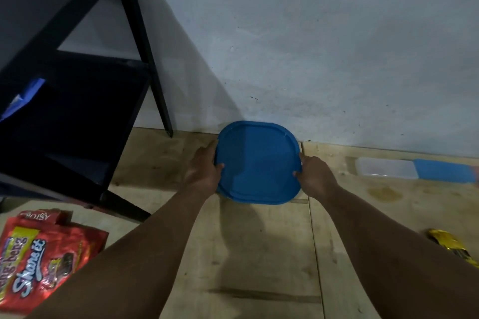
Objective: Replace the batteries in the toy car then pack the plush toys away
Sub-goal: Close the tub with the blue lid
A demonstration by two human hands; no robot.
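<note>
A blue, rounded-square lid (258, 163) sits on a container near the wall, in the middle of the wooden floor. My left hand (203, 169) grips its left edge, thumb on top. At the right edge, my right hand (312, 176) holds on the same way. The container under the lid is hidden. A yellow and black object (449, 245), perhaps the toy car, lies at the far right, partly behind my right forearm. No plush toys are in view.
A black shelf unit (77, 101) stands at the left with a blue item (26, 97) on it. A red snack bag (44, 256) lies at the bottom left. A flat clear box with a blue lid (414, 169) rests by the wall at the right.
</note>
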